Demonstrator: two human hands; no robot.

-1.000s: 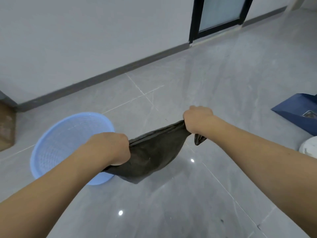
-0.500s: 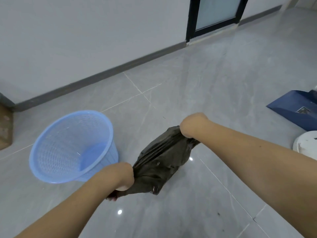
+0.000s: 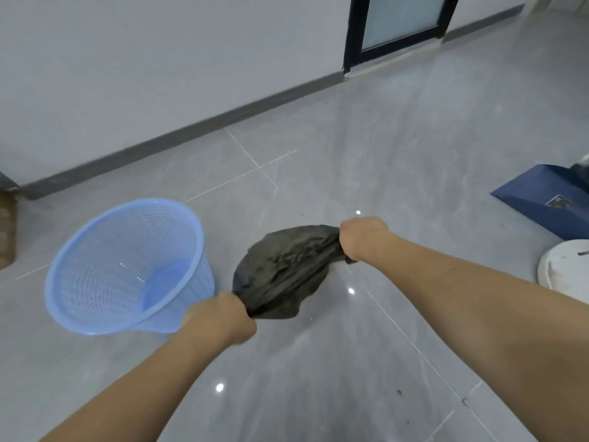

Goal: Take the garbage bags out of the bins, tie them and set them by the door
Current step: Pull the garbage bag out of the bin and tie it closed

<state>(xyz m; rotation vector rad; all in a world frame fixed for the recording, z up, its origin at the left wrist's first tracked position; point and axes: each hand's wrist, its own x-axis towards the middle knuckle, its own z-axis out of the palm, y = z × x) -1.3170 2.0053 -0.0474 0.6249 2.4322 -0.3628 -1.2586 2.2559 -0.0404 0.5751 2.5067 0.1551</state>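
Note:
A black garbage bag (image 3: pixel 280 269) hangs crumpled above the grey floor, stretched between my two hands. My left hand (image 3: pixel 220 320) is fisted on its near lower end, close to the bin. My right hand (image 3: pixel 363 239) is fisted on its far upper end. A light blue mesh bin (image 3: pixel 127 266) stands on the floor to the left, with no bag in it. A dark-framed glass door (image 3: pixel 398 23) is at the top of the view, against the far wall.
A dark blue dustpan-like object (image 3: pixel 541 199) lies on the floor at the right edge, with a white round object (image 3: pixel 567 266) just below it. A brown box edge (image 3: pixel 6 231) shows at far left. The wall's dark baseboard (image 3: pixel 178 135) runs diagonally behind the bin.
My left hand dropped down and toward me with its end of the bag, so the bag went from a level stretch to a slanted, bunched one. The bin's inside came into full view.

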